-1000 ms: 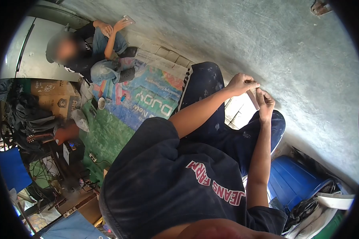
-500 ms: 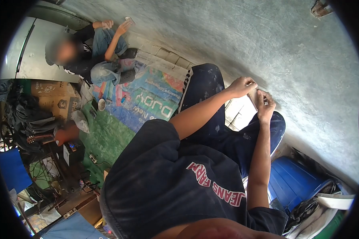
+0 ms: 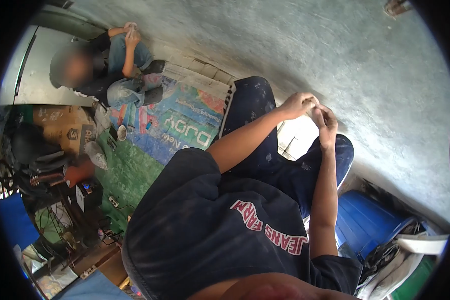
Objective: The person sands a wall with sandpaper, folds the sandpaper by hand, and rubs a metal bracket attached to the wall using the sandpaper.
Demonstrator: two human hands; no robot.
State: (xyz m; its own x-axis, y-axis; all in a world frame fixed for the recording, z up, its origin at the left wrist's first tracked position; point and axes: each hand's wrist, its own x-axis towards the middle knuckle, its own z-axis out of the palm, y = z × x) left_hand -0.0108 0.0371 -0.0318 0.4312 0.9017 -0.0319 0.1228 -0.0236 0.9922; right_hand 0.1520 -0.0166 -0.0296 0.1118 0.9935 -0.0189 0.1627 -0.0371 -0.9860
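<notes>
Apparently, your left hand [image 3: 296,106] and right hand [image 3: 326,125] pinch narrowly on a small, pale, thin piece [image 3: 313,102] between their fingertips, beside the grey plastered wall [image 3: 385,100]; long axis hidden.

The plaster-like wall [image 3: 375,95] looks matt and mottled, alongside the printed floor banner [image 3: 192,117], a plastic-looking sheet with a scuffed, dusty surface. Well apart from the banner, the blue barrel [image 3: 367,220] is smooth plastic with a soft gloss, while the dark T-shirt [image 3: 195,215] and the smeared trousers [image 3: 252,105] nearer to it are matt cloth. Across the banner from the trousers are brown cardboard [image 3: 60,131], matt, and a guitar [image 3: 79,172] of reddish-brown wood.
</notes>
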